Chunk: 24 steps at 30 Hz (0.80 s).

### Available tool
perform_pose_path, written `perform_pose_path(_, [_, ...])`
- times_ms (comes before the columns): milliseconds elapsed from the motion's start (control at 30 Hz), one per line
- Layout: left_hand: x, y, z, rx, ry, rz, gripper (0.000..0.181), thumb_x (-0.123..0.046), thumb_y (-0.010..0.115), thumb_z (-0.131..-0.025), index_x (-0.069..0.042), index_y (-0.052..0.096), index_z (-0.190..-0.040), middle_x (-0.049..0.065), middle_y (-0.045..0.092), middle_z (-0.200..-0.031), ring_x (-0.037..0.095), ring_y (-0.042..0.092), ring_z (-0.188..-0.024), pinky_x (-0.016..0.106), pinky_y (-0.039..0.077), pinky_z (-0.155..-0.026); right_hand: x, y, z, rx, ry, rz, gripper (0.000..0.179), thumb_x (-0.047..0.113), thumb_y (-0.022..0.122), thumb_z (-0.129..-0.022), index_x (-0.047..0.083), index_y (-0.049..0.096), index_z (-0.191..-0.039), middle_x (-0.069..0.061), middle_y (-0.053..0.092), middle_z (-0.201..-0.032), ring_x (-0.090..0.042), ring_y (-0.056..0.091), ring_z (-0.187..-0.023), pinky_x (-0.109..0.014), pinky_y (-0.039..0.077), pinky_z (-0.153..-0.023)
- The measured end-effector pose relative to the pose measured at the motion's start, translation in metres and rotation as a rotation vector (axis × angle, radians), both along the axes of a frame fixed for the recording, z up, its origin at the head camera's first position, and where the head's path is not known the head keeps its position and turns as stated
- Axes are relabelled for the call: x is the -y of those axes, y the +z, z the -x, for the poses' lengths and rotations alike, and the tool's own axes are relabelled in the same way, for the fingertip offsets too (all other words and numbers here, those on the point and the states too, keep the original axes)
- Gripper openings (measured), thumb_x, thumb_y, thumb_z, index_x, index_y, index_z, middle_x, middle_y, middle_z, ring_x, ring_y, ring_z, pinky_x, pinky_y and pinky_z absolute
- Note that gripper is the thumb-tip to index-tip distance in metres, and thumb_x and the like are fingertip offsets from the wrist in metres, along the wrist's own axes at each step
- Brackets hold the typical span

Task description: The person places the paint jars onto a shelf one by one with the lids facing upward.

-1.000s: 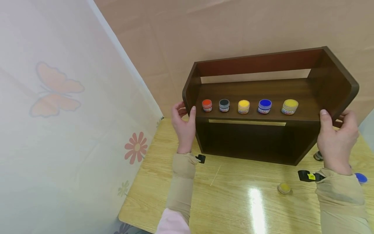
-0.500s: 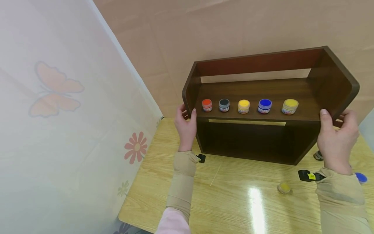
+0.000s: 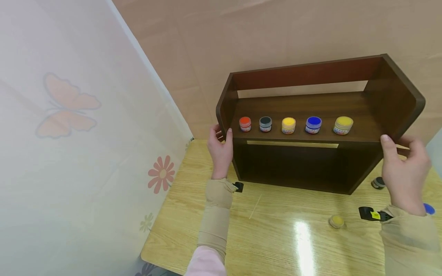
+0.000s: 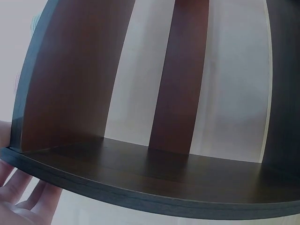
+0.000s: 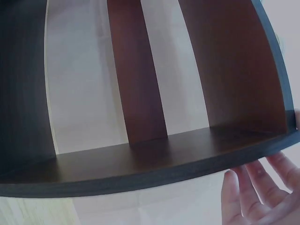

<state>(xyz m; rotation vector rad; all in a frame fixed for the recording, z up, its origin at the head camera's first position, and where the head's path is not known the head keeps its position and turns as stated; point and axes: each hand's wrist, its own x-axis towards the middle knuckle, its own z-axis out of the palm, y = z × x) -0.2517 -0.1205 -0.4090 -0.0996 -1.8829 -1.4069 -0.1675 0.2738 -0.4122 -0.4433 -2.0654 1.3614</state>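
A dark brown two-tier wooden shelf [image 3: 297, 103] stands on the table, against the back. My left hand [image 3: 221, 153] grips its left side panel, thumb at the front edge of the upper board and fingers round the outside. At the opposite side panel, my right hand [image 3: 405, 172] has its thumb at the front corner and its fingers behind the panel. Each wrist view shows fingers [image 4: 16, 187] [image 5: 262, 187] against the outer face of a panel. Along the upper board stand small paint jars: red [image 3: 245, 124], black [image 3: 265, 124], orange-yellow [image 3: 288, 125], blue [image 3: 313, 125] and yellow [image 3: 343, 125].
A small yellow paint jar [image 3: 336, 221] sits on the light wood table [image 3: 269, 237], in front of the shelf. Near my right wrist are a dark jar [image 3: 378, 183] and a blue round thing [image 3: 429, 209]. A flower-and-butterfly curtain [image 3: 103, 165] hangs at the left.
My left hand has shifted slightly right, closer against the left panel. My right hand has slid a little right and down along the right panel. The shelf and jars keep their places.
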Motion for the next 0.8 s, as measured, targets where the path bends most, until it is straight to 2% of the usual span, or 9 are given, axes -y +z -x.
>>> perform_pose_path(133, [0.003, -0.001, -0.001, 0.010, -0.014, 0.012, 0.020, -0.010, 0.071, -0.095, -0.001, 0.063, -0.111, 0.009, 0.068, -0.103, 0.024, 0.068, -0.088, 0.039, 0.056, -0.080, -0.002, -0.002, -0.009, 0.064, -0.008, -0.010, 0.030, 0.033, 0.059, -0.103, 0.024, 0.063, -0.132, 0.026, 0.049, -0.112, 0.007, 0.043, -0.093, -0.017, 0.035, -0.075])
perform_pose_path(200, [0.004, -0.001, 0.000, 0.020, -0.023, 0.016, 0.021, -0.011, 0.070, -0.095, -0.002, 0.063, -0.113, 0.009, 0.067, -0.104, 0.024, 0.068, -0.088, 0.038, 0.057, -0.080, -0.004, -0.002, -0.013, 0.112, -0.008, -0.011, 0.033, 0.035, 0.058, -0.104, 0.025, 0.061, -0.135, 0.025, 0.049, -0.115, 0.008, 0.042, -0.094, -0.015, 0.036, -0.072])
perform_pose_path(333, [0.005, -0.003, 0.000, 0.031, -0.036, 0.022, 0.023, -0.013, 0.069, -0.096, -0.003, 0.062, -0.115, 0.009, 0.066, -0.105, 0.024, 0.067, -0.088, 0.037, 0.056, -0.080, -0.008, -0.004, -0.022, 0.152, -0.013, -0.019, 0.039, 0.035, 0.060, -0.102, 0.021, 0.061, -0.139, 0.026, 0.051, -0.115, 0.010, 0.043, -0.092, -0.012, 0.035, -0.069])
perform_pose_path(467, [0.006, -0.003, 0.001, 0.028, -0.039, 0.024, 0.023, -0.013, 0.069, -0.096, -0.002, 0.061, -0.115, 0.010, 0.066, -0.104, 0.025, 0.067, -0.088, 0.037, 0.056, -0.081, -0.009, -0.007, -0.031, 0.147, 0.013, -0.056, 0.033, 0.031, 0.064, -0.100, 0.017, 0.067, -0.129, 0.029, 0.052, -0.108, 0.012, 0.046, -0.088, -0.009, 0.035, -0.065])
perform_pose_path(533, [0.006, -0.002, 0.001, 0.028, -0.040, 0.021, 0.023, -0.014, 0.069, -0.096, -0.002, 0.061, -0.115, 0.010, 0.066, -0.104, 0.025, 0.067, -0.088, 0.038, 0.056, -0.081, -0.009, -0.010, -0.035, 0.156, 0.038, -0.085, 0.023, 0.030, 0.066, -0.099, 0.021, 0.068, -0.120, 0.031, 0.052, -0.102, 0.014, 0.047, -0.085, -0.006, 0.036, -0.063])
perform_pose_path(633, [0.005, -0.001, 0.000, 0.031, -0.041, 0.012, 0.023, -0.012, 0.070, -0.096, -0.001, 0.061, -0.114, 0.011, 0.066, -0.104, 0.026, 0.067, -0.088, 0.039, 0.056, -0.081, -0.012, -0.014, -0.041, 0.193, 0.091, -0.155, 0.026, 0.030, 0.068, -0.098, 0.012, 0.066, -0.116, 0.034, 0.049, -0.095, 0.017, 0.045, -0.079, -0.006, 0.037, -0.057])
perform_pose_path(700, [0.005, -0.001, 0.000, 0.033, -0.043, 0.003, 0.022, -0.010, 0.071, -0.095, -0.001, 0.061, -0.113, 0.012, 0.065, -0.105, 0.027, 0.067, -0.089, 0.041, 0.056, -0.081, -0.014, -0.019, -0.045, 0.233, 0.138, -0.211, 0.034, 0.032, 0.068, -0.098, 0.005, 0.065, -0.118, 0.027, 0.054, -0.097, 0.020, 0.042, -0.077, -0.008, 0.037, -0.054])
perform_pose_path(767, [0.004, -0.001, 0.000, 0.034, -0.039, -0.003, 0.022, -0.008, 0.071, -0.095, 0.000, 0.061, -0.113, 0.013, 0.065, -0.105, 0.029, 0.067, -0.089, 0.043, 0.056, -0.081, -0.016, -0.025, -0.048, 0.260, 0.211, -0.282, 0.045, 0.033, 0.068, -0.098, -0.006, 0.061, -0.122, 0.010, 0.064, -0.102, 0.022, 0.039, -0.075, -0.011, 0.038, -0.052])
perform_pose_path(800, [0.004, -0.001, 0.000, 0.034, -0.037, -0.006, 0.022, -0.007, 0.071, -0.094, 0.001, 0.061, -0.113, 0.014, 0.065, -0.105, 0.030, 0.067, -0.089, 0.045, 0.056, -0.081, -0.018, -0.030, -0.048, 0.274, 0.249, -0.321, 0.046, 0.033, 0.068, -0.099, -0.006, 0.062, -0.121, 0.000, 0.066, -0.105, 0.023, 0.037, -0.075, -0.013, 0.039, -0.051])
